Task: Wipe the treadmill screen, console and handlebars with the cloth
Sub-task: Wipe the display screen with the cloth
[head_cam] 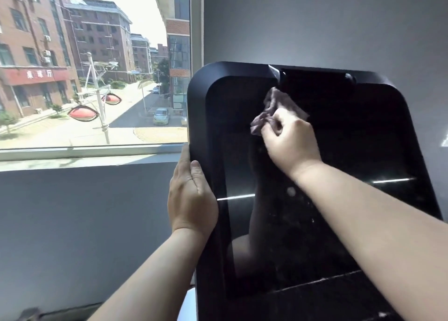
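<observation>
The treadmill's black glossy screen (339,151) fills the right half of the view, set in a rounded black console frame (201,90). My right hand (291,141) grips a crumpled greyish-purple cloth (274,104) and presses it against the upper middle of the screen. My left hand (191,197) holds the frame's left edge, thumb on the front and fingers wrapped behind it. Dust specks and smears show on the lower part of the screen. No handlebars are in view.
A large window (92,61) at left looks onto a street with brick buildings and parked cars. Its sill (84,153) runs just left of the console. A grey wall (315,20) stands behind the screen and below the window.
</observation>
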A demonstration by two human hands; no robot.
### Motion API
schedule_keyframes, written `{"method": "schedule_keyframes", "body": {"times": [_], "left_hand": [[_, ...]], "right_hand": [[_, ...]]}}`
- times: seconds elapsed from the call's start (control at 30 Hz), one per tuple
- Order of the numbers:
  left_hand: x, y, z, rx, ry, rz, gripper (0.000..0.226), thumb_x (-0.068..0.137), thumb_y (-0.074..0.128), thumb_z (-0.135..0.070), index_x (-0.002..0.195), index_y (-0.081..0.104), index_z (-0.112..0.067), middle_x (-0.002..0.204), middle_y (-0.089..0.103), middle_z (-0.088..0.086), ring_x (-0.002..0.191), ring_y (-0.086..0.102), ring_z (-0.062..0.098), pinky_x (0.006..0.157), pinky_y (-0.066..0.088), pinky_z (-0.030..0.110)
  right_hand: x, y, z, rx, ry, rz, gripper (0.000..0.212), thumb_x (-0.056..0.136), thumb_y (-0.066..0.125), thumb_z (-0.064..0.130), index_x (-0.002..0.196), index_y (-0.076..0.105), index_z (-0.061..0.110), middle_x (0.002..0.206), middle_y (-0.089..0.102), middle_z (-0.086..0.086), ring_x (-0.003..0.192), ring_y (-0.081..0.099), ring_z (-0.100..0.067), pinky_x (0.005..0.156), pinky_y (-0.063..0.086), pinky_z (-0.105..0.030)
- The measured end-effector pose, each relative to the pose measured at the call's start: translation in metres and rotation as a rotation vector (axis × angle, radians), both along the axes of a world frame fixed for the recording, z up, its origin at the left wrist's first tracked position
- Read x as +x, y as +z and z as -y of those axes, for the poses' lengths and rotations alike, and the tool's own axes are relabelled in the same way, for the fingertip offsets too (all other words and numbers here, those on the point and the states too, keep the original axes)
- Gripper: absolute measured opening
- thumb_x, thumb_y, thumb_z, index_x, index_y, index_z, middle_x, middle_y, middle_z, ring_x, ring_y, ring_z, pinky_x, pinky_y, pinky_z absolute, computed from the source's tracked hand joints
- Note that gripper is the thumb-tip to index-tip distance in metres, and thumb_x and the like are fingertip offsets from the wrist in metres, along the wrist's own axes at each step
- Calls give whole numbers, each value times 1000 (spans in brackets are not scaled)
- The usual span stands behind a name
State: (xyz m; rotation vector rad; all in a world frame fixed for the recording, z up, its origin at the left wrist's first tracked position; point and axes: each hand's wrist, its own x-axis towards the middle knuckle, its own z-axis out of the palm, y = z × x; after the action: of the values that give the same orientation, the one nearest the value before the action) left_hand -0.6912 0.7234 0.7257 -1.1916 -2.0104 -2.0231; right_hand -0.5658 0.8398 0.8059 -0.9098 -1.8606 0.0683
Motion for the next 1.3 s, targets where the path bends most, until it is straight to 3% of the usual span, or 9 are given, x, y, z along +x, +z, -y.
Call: {"method": "schedule_keyframes", "body": {"times": [0.17, 0.27, 0.4, 0.6, 0.73, 0.83, 1.07, 1.2, 1.3], "left_hand": [[-2, -2, -1, 32, -3, -24, 44, 104, 29, -24, 147, 39, -27, 144, 47, -10, 130, 42, 10, 100, 26, 13], [-4, -3, -3, 17, -4, -8, 44, 104, 31, -24, 148, 37, -27, 146, 45, -10, 132, 40, 11, 100, 23, 12], [-3, -4, -2, 34, -9, -20, 44, 104, 30, -26, 147, 38, -28, 145, 46, -11, 131, 42, 10, 100, 25, 12], [-8, -8, -1, 125, -197, 111, 44, 104, 32, -31, 147, 39, -27, 145, 47, -11, 133, 42, 4, 110, 30, 21], [-9, -11, -1, 125, -236, 162, 41, 105, 34, -33, 145, 40, -35, 142, 51, -8, 133, 45, 10, 109, 33, 24], [-14, -13, -5, 126, -296, 225, 44, 95, 35, -56, 138, 40, -52, 136, 56, 15, 126, 52, 39, 104, 41, 56], [-8, -10, 1, 133, -189, 119, 42, 103, 33, -33, 143, 44, -29, 139, 52, -14, 129, 45, 1, 108, 32, 20], [-3, -9, 3, 34, -94, 69, 43, 105, 31, -29, 147, 39, -29, 145, 47, -11, 133, 40, 7, 109, 28, 18], [-2, -8, 3, 16, -51, 32, 43, 105, 31, -26, 147, 39, -25, 147, 45, -8, 134, 38, 9, 105, 24, 11]], "right_hand": [[1, -20, 28, 304, 474, 411, 45, 85, 43, 2, 126, 60, 12, 129, 61, -9, 125, 52, -19, 108, 36, -23], [10, 13, -7, 128, 270, 293, 62, 86, 41, -7, 145, 37, 11, 147, 43, -12, 134, 40, -19, 105, 18, -3], [-15, -15, 13, 61, 235, 251, 55, 86, 37, 6, 141, 45, 8, 153, 34, -8, 142, 28, -16, 117, 15, -21], [25, -47, 27, 519, 505, 717, 41, 99, 46, 21, 137, 52, 7, 147, 44, -8, 139, 37, -20, 115, 29, -37], [-4, 0, -16, 246, 137, 329, 44, 98, 43, 17, 140, 46, 8, 149, 40, -14, 141, 31, -29, 114, 15, -24], [-24, -21, 11, 170, 148, 248, 47, 94, 42, 13, 140, 46, 10, 151, 36, -12, 143, 26, -27, 118, 14, -30], [34, -60, 23, 495, 438, 602, 35, 97, 51, 18, 130, 59, 11, 141, 50, -10, 135, 44, -25, 112, 34, -41], [17, -18, -13, 114, 54, 154, 43, 96, 46, 8, 138, 49, 14, 150, 38, -8, 142, 30, -25, 115, 14, -21], [-13, -52, 30, 85, 62, 72, 52, 86, 40, 2, 136, 51, 8, 149, 40, -14, 141, 31, -31, 118, 19, -34]]}}
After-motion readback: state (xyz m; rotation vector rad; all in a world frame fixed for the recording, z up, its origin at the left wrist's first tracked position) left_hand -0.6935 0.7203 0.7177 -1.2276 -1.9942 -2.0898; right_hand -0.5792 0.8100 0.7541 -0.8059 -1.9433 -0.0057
